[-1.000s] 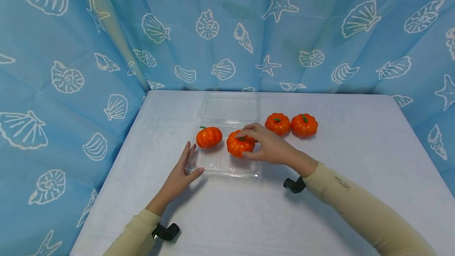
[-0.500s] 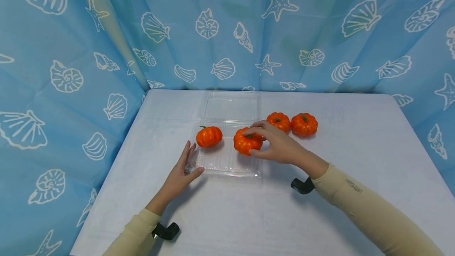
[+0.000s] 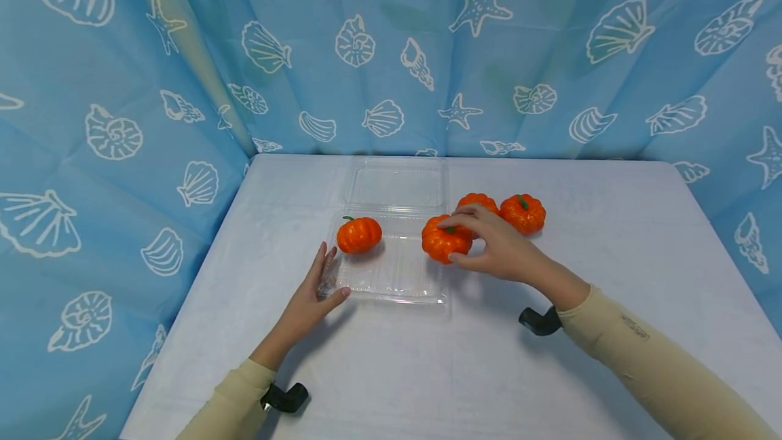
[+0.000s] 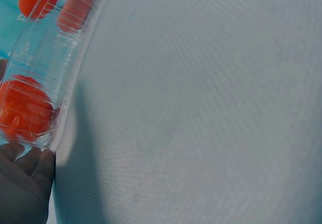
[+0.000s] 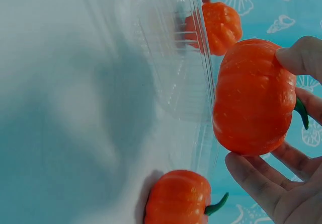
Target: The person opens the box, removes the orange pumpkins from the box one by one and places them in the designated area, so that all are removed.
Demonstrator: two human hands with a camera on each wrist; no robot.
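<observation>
My right hand (image 3: 504,250) grips a small orange pumpkin (image 3: 445,240) with a green stem, thumb on one side and fingers on the other. The held pumpkin is raised over the right edge of a clear plastic clamshell box (image 3: 391,277). A second pumpkin (image 3: 359,235) sits in the left part of the box. At the box's left front corner my left hand (image 3: 308,307) rests with fingers spread, along its outer wall; the left wrist view shows these fingertips (image 4: 46,158) touching the rim. Part of the held pumpkin is hidden by my right fingers.
Two more pumpkins stand right of the box: one (image 3: 478,201) partly hidden behind my right hand, the other (image 3: 523,214) beside it. The box's lid (image 3: 397,182) lies folded back towards the far table edge. A blue shell-print curtain (image 3: 379,53) hangs behind the white table (image 3: 611,243).
My right hand has carried the gripped pumpkin rightward from over the box's middle-right to its right edge. The left hand and the other pumpkins have stayed put.
</observation>
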